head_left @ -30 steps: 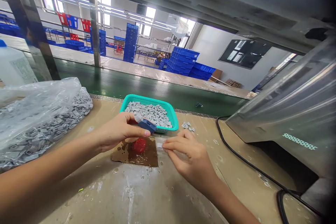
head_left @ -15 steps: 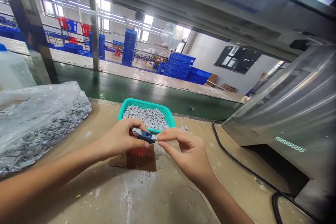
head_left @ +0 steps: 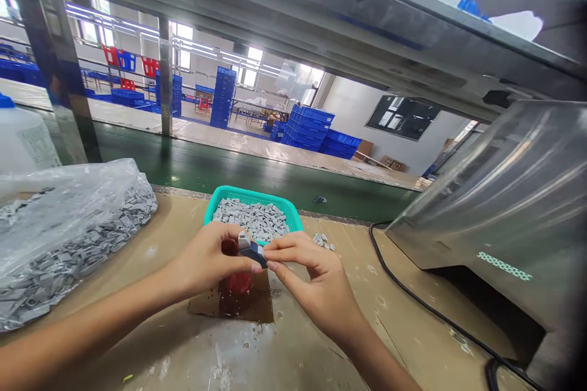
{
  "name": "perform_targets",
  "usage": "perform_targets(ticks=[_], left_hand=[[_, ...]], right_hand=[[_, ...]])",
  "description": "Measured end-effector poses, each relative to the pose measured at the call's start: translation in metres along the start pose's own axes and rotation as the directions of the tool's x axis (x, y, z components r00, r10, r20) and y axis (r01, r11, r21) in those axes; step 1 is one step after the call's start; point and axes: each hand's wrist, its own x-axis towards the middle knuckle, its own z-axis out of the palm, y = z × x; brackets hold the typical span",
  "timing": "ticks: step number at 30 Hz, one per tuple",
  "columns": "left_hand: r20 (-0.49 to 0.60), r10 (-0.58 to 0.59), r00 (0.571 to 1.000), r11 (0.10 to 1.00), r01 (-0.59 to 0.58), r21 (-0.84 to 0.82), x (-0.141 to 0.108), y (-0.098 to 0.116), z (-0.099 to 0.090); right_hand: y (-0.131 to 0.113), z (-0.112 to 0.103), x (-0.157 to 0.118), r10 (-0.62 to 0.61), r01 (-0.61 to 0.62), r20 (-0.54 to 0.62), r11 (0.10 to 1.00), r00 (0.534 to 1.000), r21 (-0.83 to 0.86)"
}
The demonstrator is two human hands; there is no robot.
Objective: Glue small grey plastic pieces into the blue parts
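My left hand (head_left: pixel 213 256) pinches a small dark blue plastic part (head_left: pixel 252 251) between thumb and fingers. A light grey plastic piece (head_left: pixel 243 237) sits at the part's left end. At the other end, the thumb and fingertips of my right hand (head_left: pixel 309 272) close on a second small grey plastic piece (head_left: pixel 261 250), mostly covered by the fingers. Both hands are just in front of a turquoise basket (head_left: pixel 208 212) full of small grey plastic pieces (head_left: pixel 250 217). Below them, a brown board (head_left: pixel 206 305) with a red object (head_left: pixel 239 283) lies on the table.
A clear bag (head_left: pixel 87 195) of grey pieces lies at left, beside a white jug (head_left: pixel 27 140). Loose grey pieces (head_left: pixel 323 241) lie right of the basket. A green conveyor belt (head_left: pixel 229 169) runs behind, carrying a small dark part (head_left: pixel 320 199). A black cable (head_left: pixel 413 287) borders a metal housing (head_left: pixel 486 195).
The view has tilted up, so the scene sits lower. The blue part is turned and tilted more in my hands, and my right fingertips are closer to its end.
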Motion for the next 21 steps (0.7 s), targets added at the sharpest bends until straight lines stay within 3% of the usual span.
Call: perform_targets(ticks=[6, 11, 16, 21], left_hand=[[-0.1, -0.033, 0.994, 0.96, 0.003, -0.281, 0.0, 0.002, 0.0], [-0.109, -0.101, 0.989, 0.788, 0.012, -0.615, 0.007, -0.001, -0.004], [-0.1, -0.172, 0.98, 0.675, 0.044, -0.737, 0.013, 0.0, -0.004], [-0.093, -0.177, 0.98, 0.678, 0.053, -0.733, 0.015, -0.003, -0.008]], right_hand=[[-0.001, 0.008, 0.005, -0.054, 0.054, 0.035, 0.998, 0.998, -0.019], [0.002, 0.023, 0.012, -0.205, 0.206, 0.025, 0.966, 0.978, -0.159], [0.003, 0.027, 0.015, -0.202, 0.203, 0.021, 0.967, 0.979, -0.152], [0.007, 0.028, 0.014, -0.199, 0.203, 0.042, 0.968, 0.979, -0.15]])
